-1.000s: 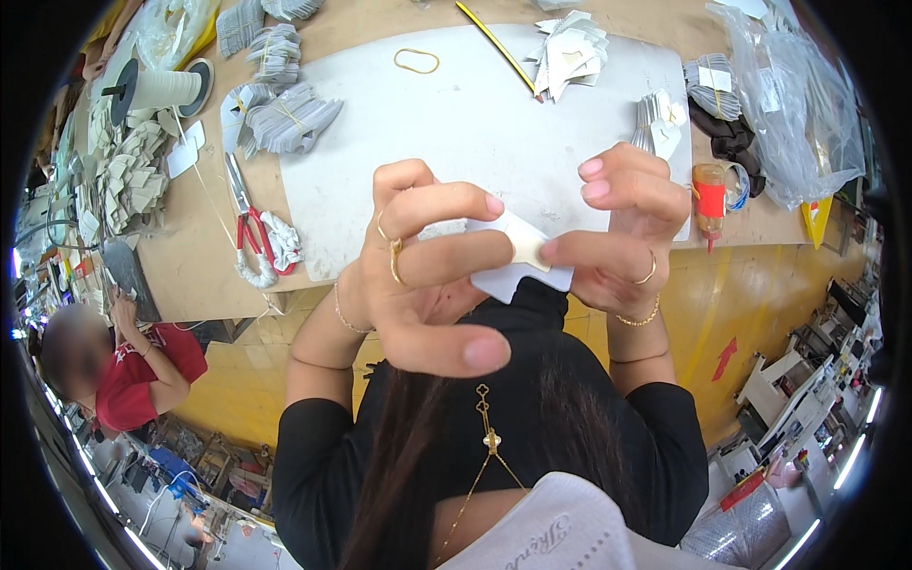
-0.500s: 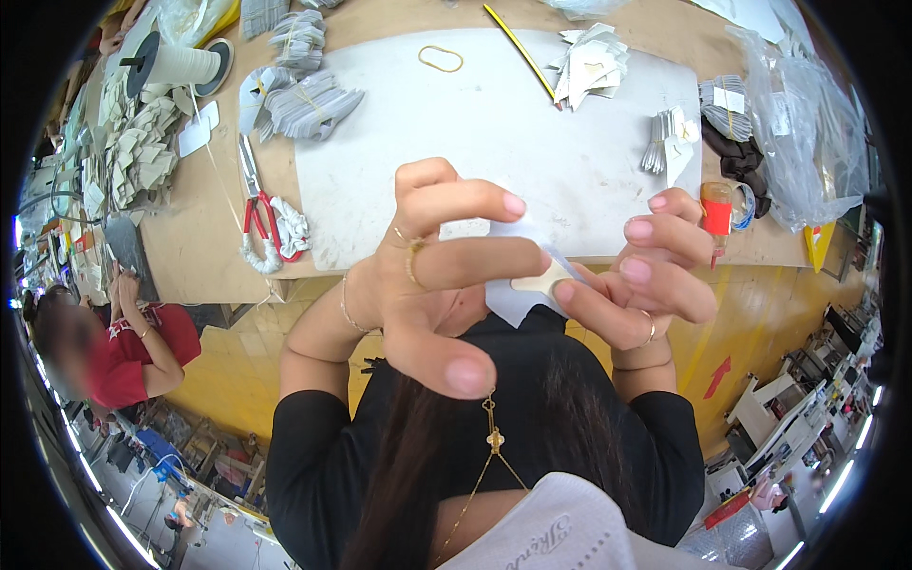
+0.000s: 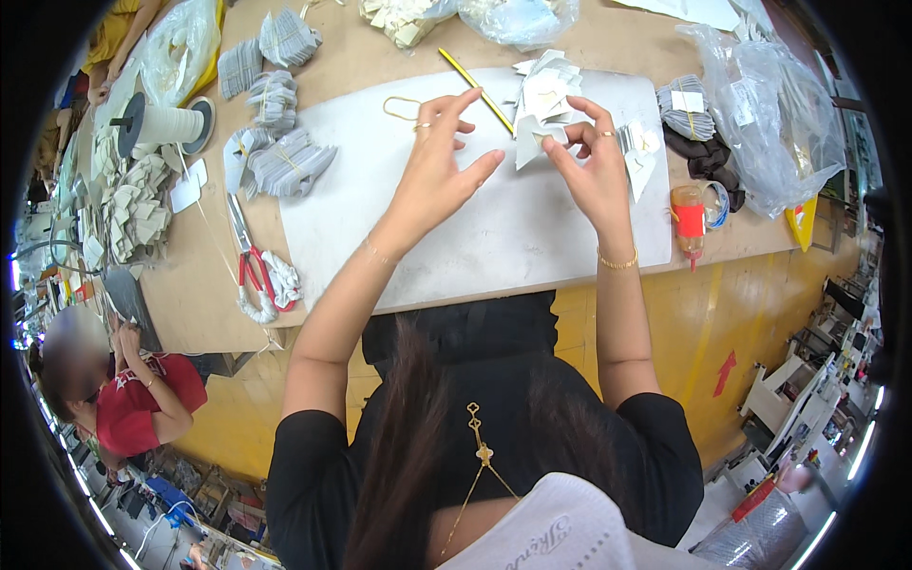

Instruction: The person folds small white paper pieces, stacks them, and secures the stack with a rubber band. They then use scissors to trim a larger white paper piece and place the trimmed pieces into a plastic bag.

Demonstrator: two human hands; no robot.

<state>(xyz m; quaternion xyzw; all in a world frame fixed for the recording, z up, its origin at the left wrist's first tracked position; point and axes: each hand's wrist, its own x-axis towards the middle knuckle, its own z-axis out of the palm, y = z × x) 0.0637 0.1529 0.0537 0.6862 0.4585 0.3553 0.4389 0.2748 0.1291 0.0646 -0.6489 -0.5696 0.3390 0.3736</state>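
Note:
My right hand reaches over the white board, with thumb and fingers pinched on a small white cut piece. That piece is at the near end of a loose stack of similar white pieces. To its left, my left hand hovers over the board with its fingers apart and nothing in them. A yellow and black pencil lies between the hands and beyond them. Near my left fingertips is a yellow rubber band. Another small fan of white pieces lies right of my right hand.
At left are bundled grey pieces, red-handled scissors, a thread spool and a heap of pale scraps. A red-banded bottle and clear plastic bags are at right. A person in red sits at left.
Both hands have moved from close in front of me out over the board. My left hand has let go of the white piece. My right hand is now at the stack.

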